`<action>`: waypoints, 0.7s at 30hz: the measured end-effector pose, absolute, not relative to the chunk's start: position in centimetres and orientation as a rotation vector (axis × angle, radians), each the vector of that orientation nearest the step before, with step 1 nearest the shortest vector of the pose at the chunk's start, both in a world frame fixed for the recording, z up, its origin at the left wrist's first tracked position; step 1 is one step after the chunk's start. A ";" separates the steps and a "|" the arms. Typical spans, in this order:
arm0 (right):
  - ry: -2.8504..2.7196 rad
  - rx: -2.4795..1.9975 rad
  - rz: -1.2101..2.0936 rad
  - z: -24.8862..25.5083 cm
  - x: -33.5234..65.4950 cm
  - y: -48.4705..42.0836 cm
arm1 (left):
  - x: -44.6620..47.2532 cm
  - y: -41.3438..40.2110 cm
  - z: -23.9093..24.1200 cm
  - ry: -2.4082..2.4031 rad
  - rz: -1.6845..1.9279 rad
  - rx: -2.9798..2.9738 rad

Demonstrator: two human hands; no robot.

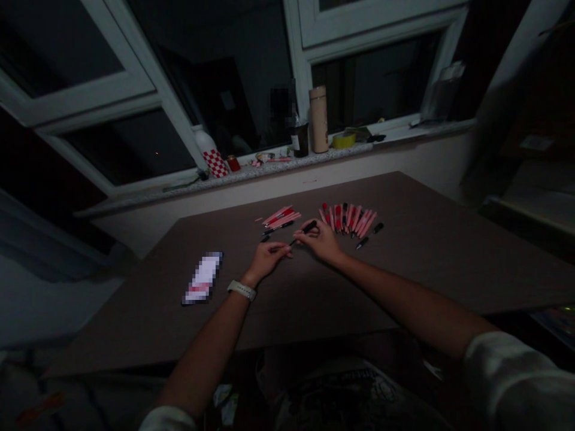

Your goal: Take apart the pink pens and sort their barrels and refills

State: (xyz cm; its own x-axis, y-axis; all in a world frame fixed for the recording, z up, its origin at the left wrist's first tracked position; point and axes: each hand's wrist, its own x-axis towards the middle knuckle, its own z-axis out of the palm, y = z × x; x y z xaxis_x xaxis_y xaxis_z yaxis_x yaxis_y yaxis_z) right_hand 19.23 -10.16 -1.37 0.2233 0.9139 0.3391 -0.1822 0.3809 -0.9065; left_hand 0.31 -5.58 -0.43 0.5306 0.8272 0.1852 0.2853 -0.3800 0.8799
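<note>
Above the tabletop (278, 305), left hand (266, 258) and right hand (324, 240) pinch a black pen (309, 227) between fingers (278, 246), so a loose grip could drop it.

A: ok what's the outfit here?

B: pale watch-style strap (242, 290) with small dark dots, just behind the grip of the left hand (268, 257).

A: sleeves?

B: short and pale. left sleeve (168, 420) and right sleeve (516, 377) both end way back from the grip.

A: anything lower?

B: clothing (336, 395) below the grip has a dark print (381, 389), maybe lettering, too dim to read tbh.
</note>
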 end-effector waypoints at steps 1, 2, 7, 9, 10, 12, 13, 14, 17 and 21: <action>-1.069 -0.856 0.906 -1.4 19.2 -10.1 | 0.3 -5.6 -0.4 0.910 0.796 1.931; -1.075 -0.849 0.908 -1.4 19.3 -10.1 | 0.3 -5.6 -0.4 0.909 0.787 1.948; -1.063 -0.841 0.910 -1.4 19.2 -10.1 | 0.4 -5.5 -0.7 0.968 0.894 1.903; -1.028 -0.846 0.919 -1.4 19.2 -10.1 | 0.5 -5.5 -0.8 1.018 0.956 1.870; -1.015 -0.847 0.922 -1.4 19.2 -10.0 | 0.6 -5.5 -0.8 1.035 0.974 1.869; -0.994 -0.845 0.922 -1.6 19.2 -9.7 | 0.7 -5.5 -0.8 1.049 1.005 1.875; -0.987 -0.845 0.920 -1.8 19.3 -9.6 | 0.7 -5.4 -0.7 1.050 1.027 1.875; -0.980 -0.848 0.919 -1.9 19.3 -9.4 | 0.6 -5.3 -0.7 1.051 1.049 1.878; -0.967 -0.876 0.922 -2.5 19.4 -9.0 | 0.6 -5.1 -0.6 1.051 1.065 1.932; -1.001 -0.947 0.930 -3.0 19.6 -8.7 | 0.6 -5.1 -0.5 1.045 1.024 2.045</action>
State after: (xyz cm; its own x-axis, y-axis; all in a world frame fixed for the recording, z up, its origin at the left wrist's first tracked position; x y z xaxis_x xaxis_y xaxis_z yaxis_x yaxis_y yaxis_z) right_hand 19.56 -8.73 -2.97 0.2624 0.9315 0.2517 -0.1827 0.3041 -0.9350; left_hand 0.61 -5.10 -0.52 0.3872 0.8509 0.3550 0.3729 -0.4967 0.7838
